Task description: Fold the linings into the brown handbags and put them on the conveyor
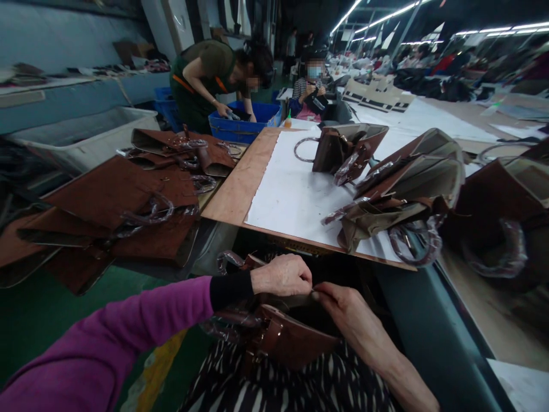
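A brown bag (pixel 295 337) with plastic-wrapped handles rests on my lap, its opening facing up. My left hand (pixel 283 276), below a black cuff and purple sleeve, is closed with its fingertips at the bag's far rim. Beside it, my right hand (pixel 351 312) pinches at the same rim, thumb and forefinger together. The fingertips of both hands nearly meet there. Whatever small part lies between them is too small to make out.
Brown bags (pixel 124 200) are piled on the left. More bags (pixel 407 183) stand on the white-covered table (pixel 287 189) ahead and to the right. A person (pixel 214 80) bends over a blue crate (pixel 244 129); another person (pixel 311 91) sits behind the table.
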Demonstrator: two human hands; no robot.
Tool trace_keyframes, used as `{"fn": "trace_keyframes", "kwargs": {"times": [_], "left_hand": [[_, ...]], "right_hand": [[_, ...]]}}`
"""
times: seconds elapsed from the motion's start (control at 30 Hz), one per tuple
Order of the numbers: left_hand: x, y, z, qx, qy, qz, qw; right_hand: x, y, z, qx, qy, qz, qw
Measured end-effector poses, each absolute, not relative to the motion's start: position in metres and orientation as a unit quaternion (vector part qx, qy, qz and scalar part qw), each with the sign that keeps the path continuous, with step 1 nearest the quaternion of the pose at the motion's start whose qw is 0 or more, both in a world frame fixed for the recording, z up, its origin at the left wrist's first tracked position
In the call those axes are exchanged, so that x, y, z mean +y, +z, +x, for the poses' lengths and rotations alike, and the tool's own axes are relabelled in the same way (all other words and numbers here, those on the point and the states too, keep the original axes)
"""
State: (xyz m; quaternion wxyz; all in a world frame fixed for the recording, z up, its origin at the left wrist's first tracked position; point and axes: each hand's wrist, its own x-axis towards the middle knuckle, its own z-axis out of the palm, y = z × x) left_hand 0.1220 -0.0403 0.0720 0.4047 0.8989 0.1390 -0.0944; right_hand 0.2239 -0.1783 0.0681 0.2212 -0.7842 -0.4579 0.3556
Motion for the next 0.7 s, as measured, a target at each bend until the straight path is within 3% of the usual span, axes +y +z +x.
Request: {"fn": "trace_keyframes", "kwargs": {"times": [0.13,0.33,0.47,0.7], "left_hand": [[-0.029,0.074,0.118,0.142,-0.088,0.883,0.438],[0.014,0.089,0.081,0.137,-0.051,0.88,0.453],[0.025,0.085,0.052,0.176,-0.055,0.868,0.46],[0.006,0.07,0.045,0.194,-0.007,0.829,0.524]], "right_hand": [[-0.172,0.057,0.228,-0.445,0.417,-0.735,0.298],[-0.169,0.052,0.231,-0.439,0.425,-0.736,0.292],[-0.164,0.057,0.233,-0.458,0.421,-0.746,0.24],[-0.134,0.083,0.218,-0.546,0.293,-0.775,0.122]]}}
